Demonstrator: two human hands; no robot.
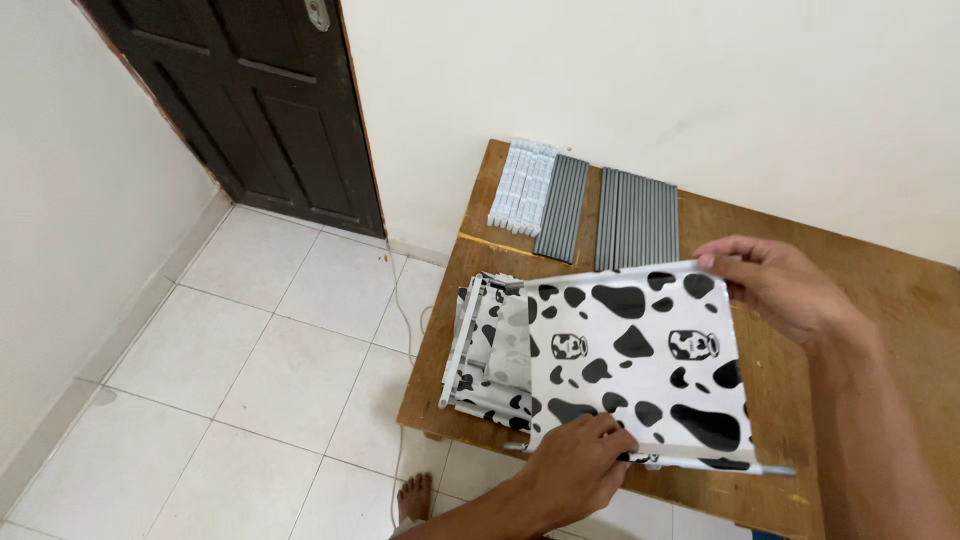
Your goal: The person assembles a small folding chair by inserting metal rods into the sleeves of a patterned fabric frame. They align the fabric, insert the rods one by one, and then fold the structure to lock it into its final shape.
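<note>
A white fabric panel with black cow-spot print [640,360] lies spread over a wooden table [880,300]. My left hand [575,465] grips its near edge, fingers on top of the cloth. My right hand [775,285] pinches the panel's far right corner, lifting it slightly. A grey rod [770,468] runs through the near hem and sticks out to the right. Under the panel, to the left, more folded panels of the same print [490,350] are stacked with thin white rods along them.
At the table's far edge lie two bundles of grey tubes [562,208] [638,218] and a pile of white plastic connectors [522,185]. A dark door [250,100] stands at the left above a white tiled floor. My bare foot [412,497] shows below the table.
</note>
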